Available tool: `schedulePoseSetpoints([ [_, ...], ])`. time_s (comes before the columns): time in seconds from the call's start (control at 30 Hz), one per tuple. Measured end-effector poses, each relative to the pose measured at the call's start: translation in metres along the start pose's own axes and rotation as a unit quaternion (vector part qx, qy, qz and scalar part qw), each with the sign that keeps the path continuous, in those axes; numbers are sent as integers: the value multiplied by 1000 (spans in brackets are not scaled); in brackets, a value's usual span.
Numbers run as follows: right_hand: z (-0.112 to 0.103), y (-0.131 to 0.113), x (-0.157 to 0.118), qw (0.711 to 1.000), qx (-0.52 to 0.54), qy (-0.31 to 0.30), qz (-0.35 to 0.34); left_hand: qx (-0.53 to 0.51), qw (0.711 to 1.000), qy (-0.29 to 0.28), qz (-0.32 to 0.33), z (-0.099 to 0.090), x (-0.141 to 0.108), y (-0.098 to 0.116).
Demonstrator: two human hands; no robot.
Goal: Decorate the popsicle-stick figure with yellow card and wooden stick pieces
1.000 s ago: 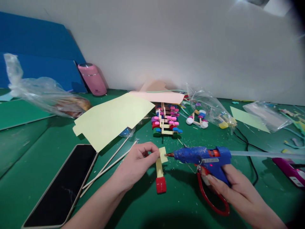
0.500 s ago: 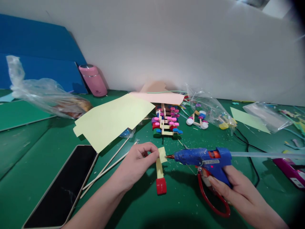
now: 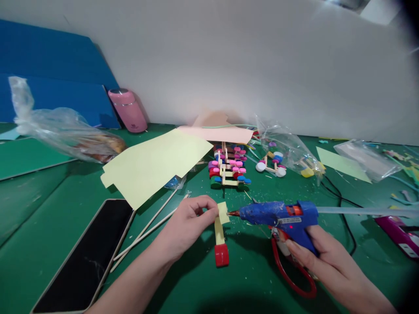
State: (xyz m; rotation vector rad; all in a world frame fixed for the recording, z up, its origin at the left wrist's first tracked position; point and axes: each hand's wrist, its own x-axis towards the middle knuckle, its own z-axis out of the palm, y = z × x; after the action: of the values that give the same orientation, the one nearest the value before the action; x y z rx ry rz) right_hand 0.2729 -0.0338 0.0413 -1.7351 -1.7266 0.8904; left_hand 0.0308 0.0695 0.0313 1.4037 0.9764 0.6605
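My left hand (image 3: 193, 222) pinches a small piece of pale yellow paper (image 3: 224, 212) between thumb and forefinger. Beneath it a yellow strip (image 3: 219, 233) runs down to a red block-like piece (image 3: 221, 255) near the table's front. In my right hand (image 3: 330, 261) is a blue hot glue gun (image 3: 278, 213), a long clear glue stick (image 3: 363, 211) poking out of its back. Its nozzle tip meets or nearly meets the paper's right edge; contact is hard to tell. Red-handled scissors (image 3: 293, 281) lie below the gun, partly hidden by it.
A black phone (image 3: 87, 255) and thin wooden sticks (image 3: 147, 231) lie at left. Behind are a yellow paper sheet (image 3: 157, 163), several small wheeled models (image 3: 229, 168), another model (image 3: 271, 165) and plastic bags (image 3: 72, 131). A black cable (image 3: 347, 231) and magenta power strip (image 3: 397, 235) are right.
Almost everything stays put. The glue gun has tilted or risen very slightly; my left hand and the paper hold still.
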Motion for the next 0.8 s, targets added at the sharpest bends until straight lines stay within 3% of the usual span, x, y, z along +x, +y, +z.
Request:
schedulePoseSetpoints([
  [0.17,-1,1,-2,1000,1,6,5,14,1000,-2,11,0,0,2],
  [0.3,3,-5,2,998,33,59,10,18,1000,-9,21,1,-1,1],
  [0.4,6,-6,9,985,121,108,52,20,1000,-11,17,2,-1,2],
  [0.5,1,9,18,972,153,150,101,7,1000,-2,7,1,-1,3],
  [0.67,-17,60,29,974,-46,181,128,-21,999,31,0,-4,1,4],
  [0.8,-21,91,26,964,-121,182,153,-25,999,41,0,-7,1,5],
])
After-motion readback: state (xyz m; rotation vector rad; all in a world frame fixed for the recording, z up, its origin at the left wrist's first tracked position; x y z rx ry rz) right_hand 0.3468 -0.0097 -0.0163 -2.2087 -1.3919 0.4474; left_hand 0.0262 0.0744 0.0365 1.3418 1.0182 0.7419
